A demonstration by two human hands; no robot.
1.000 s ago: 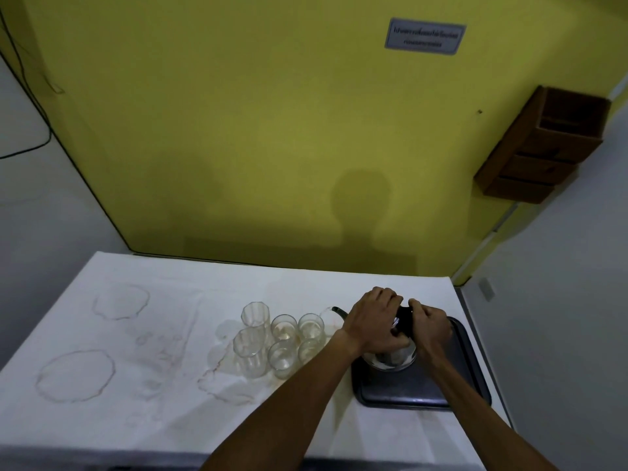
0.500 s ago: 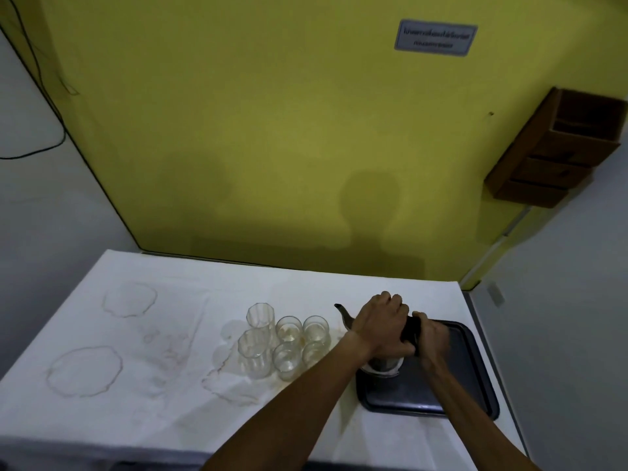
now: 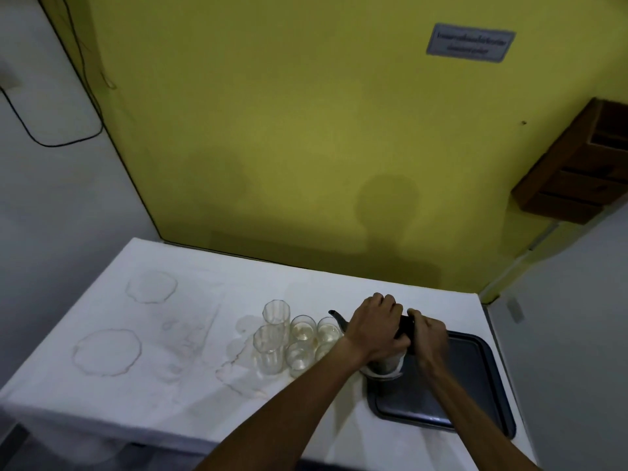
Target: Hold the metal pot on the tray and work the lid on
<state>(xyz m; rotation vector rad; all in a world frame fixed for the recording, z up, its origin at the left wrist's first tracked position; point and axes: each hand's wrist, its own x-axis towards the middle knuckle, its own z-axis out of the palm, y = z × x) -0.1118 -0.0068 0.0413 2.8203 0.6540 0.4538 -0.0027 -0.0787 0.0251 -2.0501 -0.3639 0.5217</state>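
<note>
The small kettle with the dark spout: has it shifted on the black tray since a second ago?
Cannot tell. The small kettle still stands at the near-left corner of the black tray, spout toward the clear glasses, both hands covering it.

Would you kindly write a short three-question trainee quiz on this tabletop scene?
1. True or false: the kettle stands on the dark tray.
2. Which hand grips the kettle's black handle? A left, B right.
3. How many glasses stand left of the kettle?

Key: 1 true. 2 B; the right hand grips it, while the left hand rests over the top. 3 six.
</note>
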